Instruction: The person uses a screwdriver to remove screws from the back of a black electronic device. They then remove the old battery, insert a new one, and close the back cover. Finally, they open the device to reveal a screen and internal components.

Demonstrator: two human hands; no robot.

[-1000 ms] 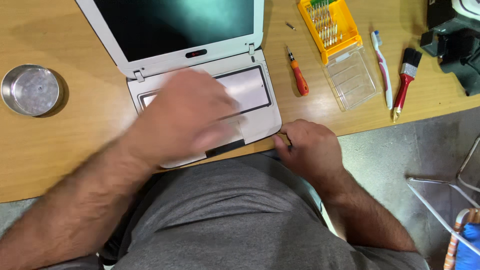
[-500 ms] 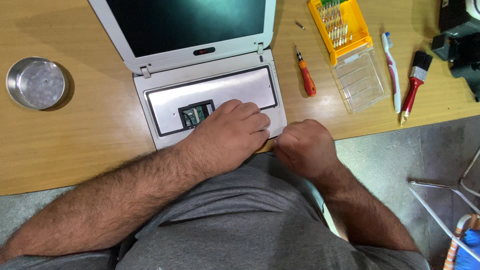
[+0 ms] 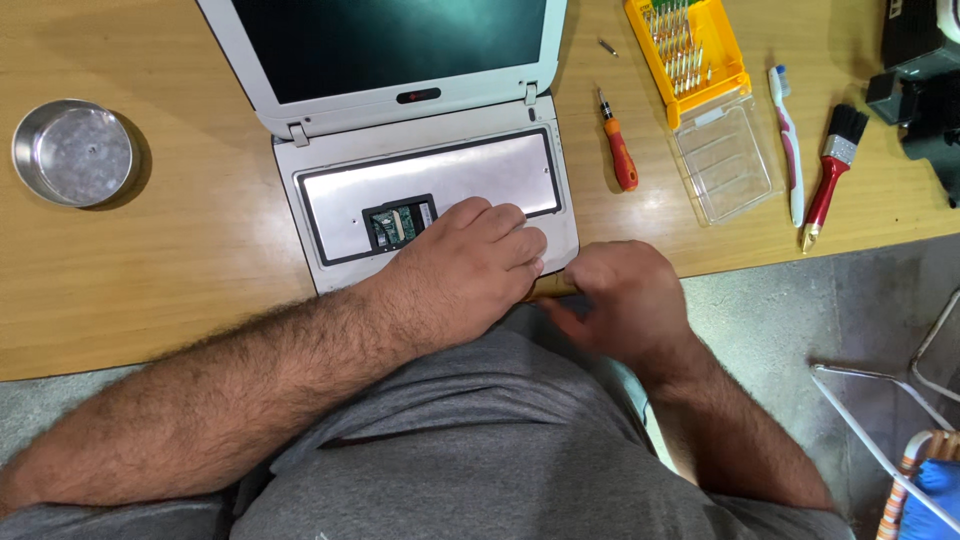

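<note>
L hand: flat, fingers spread, pressing lower right of laptop base; gripping nothing
R hand: curled at table edge by laptop's near right corner; fingers hidden, can't tell if holding anything
Laptop: centre-top of frame, lid open, keyboard out, metal tray bare w/ small open slot showing a board
Handling: prob. light, stiff plastic shell; exposed board fragile; hold by base edges, not the lid or slot
Right of laptop: screwdriver; yellow bit case; toothbrush; brush
Upper left: metal dish

1 laptop; 1 screwdriver; 1 toothbrush; 1 paintbrush; 1 metal dish.
</note>
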